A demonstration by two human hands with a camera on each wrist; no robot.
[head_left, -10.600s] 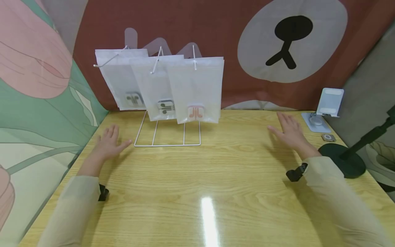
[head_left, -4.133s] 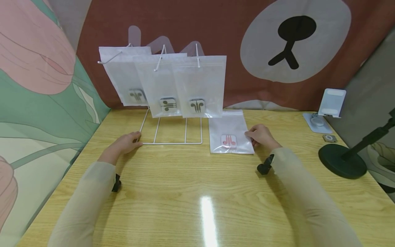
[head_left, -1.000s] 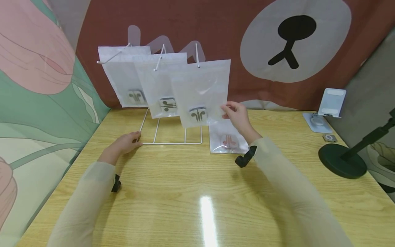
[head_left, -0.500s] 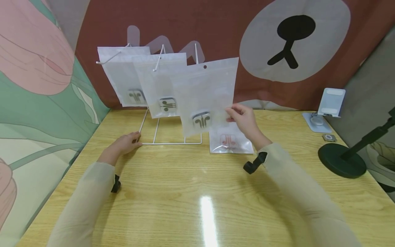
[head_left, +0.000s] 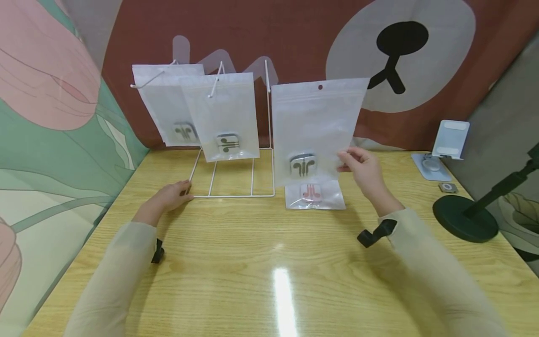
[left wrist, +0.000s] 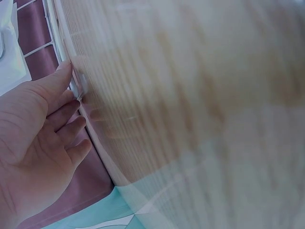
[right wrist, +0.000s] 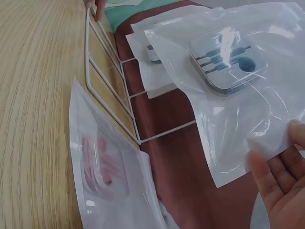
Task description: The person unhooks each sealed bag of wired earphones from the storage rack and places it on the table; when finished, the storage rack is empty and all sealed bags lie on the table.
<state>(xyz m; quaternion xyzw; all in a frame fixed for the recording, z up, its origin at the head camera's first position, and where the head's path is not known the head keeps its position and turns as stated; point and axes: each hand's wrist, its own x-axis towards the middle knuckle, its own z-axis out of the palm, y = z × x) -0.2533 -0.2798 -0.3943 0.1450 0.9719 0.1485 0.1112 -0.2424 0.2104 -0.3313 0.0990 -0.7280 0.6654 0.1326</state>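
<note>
My left hand point(head_left: 166, 196) grips the front left corner of the white wire display rack point(head_left: 236, 196), thumb and fingertips on the wire in the left wrist view. With thumb and fingers, my right hand point(head_left: 366, 173) pinches the right edge of a white zip bag point(head_left: 317, 124) holding cased dark earphones point(right wrist: 228, 62). That bag hangs upright in the air, off the hook, right of the rack. Beneath it, partly hidden, a bag with pink earphones point(head_left: 311, 192) lies on the table. Two more bag stacks hang on the middle point(head_left: 223, 112) and left point(head_left: 166, 103) hooks.
The rack's right hook point(head_left: 267, 77) carries no bag. At the back right of the wooden table point(head_left: 236, 262) stand a white phone stand point(head_left: 450, 140), a small square gadget point(head_left: 448, 187) and a dark round stand base point(head_left: 465, 220). A printed cloth point(head_left: 294, 28) hangs behind.
Earlier, the pink earphones' bag left the right hook for the table. In the last second my right hand drew the dark earphones' bag off that hook, rightward. My left hand stayed.
</note>
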